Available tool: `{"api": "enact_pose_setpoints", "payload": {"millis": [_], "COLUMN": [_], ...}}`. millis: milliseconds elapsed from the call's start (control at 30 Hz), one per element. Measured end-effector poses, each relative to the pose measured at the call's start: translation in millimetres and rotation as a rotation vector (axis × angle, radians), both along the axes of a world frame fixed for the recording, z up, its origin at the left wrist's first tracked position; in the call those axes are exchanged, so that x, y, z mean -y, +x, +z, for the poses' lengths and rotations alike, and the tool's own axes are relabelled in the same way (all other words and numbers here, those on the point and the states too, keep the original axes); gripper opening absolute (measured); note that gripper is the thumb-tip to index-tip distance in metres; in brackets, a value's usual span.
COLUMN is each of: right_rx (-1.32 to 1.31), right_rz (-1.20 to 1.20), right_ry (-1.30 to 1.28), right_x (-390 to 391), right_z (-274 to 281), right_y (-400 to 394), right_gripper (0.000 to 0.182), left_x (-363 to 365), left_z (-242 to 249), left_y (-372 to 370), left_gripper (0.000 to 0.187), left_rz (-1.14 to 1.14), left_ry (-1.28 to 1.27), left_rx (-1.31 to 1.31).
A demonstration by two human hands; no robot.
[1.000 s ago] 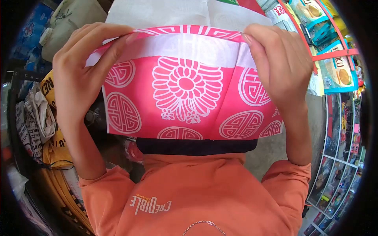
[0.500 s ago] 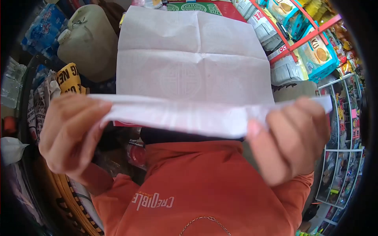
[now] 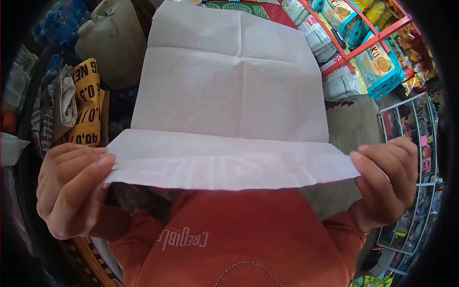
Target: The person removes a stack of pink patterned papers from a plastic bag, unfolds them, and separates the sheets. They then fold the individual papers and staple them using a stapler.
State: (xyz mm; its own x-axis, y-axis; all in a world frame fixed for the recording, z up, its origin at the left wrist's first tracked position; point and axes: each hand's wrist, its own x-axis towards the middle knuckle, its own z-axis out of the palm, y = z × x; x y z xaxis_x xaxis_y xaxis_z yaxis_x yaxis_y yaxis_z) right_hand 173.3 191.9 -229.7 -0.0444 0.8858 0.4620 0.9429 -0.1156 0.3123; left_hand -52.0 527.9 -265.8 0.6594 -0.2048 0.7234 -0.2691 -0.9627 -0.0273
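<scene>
A large white paper sheet [image 3: 282, 100] with crossing fold creases lies over a red surface, and faint round patterns show through it. Its near edge is a folded strip pulled out wide between my hands. My left hand [image 3: 76, 186] pinches the strip's left end between thumb and fingers. At the right end, my right hand [image 3: 385, 184] pinches the other corner. The strip is fairly taut, with a thin pinkish lower edge and faint pink patterning.
A beige jerrycan [image 3: 112, 48] stands at upper left, near yellow printed packaging [image 3: 86, 107]. Red bars [image 3: 377, 38] and snack packs [image 3: 382, 60] are at upper right. A white-framed glass case [image 3: 406, 191] stands at the right. A green patterned piece [image 3: 239, 7] lies behind the sheet.
Both hands have moved lower and a little farther apart. The strip between them was narrow and blurred; now it is broader and joins the sheet along a fold line.
</scene>
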Motion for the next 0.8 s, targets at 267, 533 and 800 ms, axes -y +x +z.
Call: {"api": "enact_pose_setpoints", "payload": {"millis": [267,533,800], "right_rx": [-0.317,-0.555,-0.527], "right_rz": [0.077,0.164,-0.026], "right_ry": [-0.018,-0.165,-0.152], "right_x": [8.9,15.5,15.9], "right_z": [2.3,7.2,9.9], "right_y": [0.6,11.8,8.9], "right_gripper": [0.025,0.016,0.023], "left_x": [-3.7,-14.6,-17.4], "left_z": [8.8,19.3,24.5], "left_y": [-14.6,-16.0,0.0], "left_gripper": [0.02,0.016,0.018], "left_rz": [-0.088,-0.172,-0.203], "left_ry": [-0.049,-0.031,0.03], "left_rx": [-0.134,-0.273,-0.265]}}
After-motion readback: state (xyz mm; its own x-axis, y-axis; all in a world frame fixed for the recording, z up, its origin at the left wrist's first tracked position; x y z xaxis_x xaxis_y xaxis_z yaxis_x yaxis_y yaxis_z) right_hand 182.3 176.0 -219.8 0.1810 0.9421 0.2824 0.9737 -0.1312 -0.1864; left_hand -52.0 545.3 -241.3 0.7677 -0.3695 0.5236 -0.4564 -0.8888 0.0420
